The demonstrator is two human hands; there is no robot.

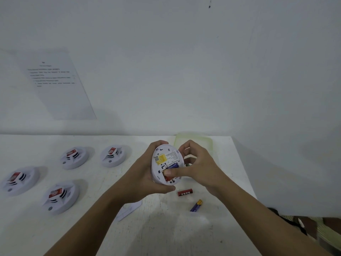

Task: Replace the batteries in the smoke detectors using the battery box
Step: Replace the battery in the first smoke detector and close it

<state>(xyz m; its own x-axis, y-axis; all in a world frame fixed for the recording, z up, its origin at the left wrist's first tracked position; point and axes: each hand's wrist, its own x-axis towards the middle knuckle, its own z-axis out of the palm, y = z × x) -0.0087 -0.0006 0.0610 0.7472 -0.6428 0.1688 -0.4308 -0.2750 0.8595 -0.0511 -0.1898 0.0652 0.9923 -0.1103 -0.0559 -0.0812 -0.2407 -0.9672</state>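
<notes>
- Your left hand (147,174) grips a smoke detector (164,157) (back facing you).
- Your right hand (199,167) curls round its rim, thumb pressing a red battery (167,179).

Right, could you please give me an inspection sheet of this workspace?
Surface: white table, lightly marked.
Job's things: held detector, back showing, batteries inside; four more detectors at left; red battery and blue battery lying loose; plastic box behind the hands.
Clutter: white cover piece by the left forearm.
Grips: left hand holds the detector; right hand thumb presses into its battery bay.
Cables: nothing seen.
Surroundings: white wall, printed sheet on it.
</notes>
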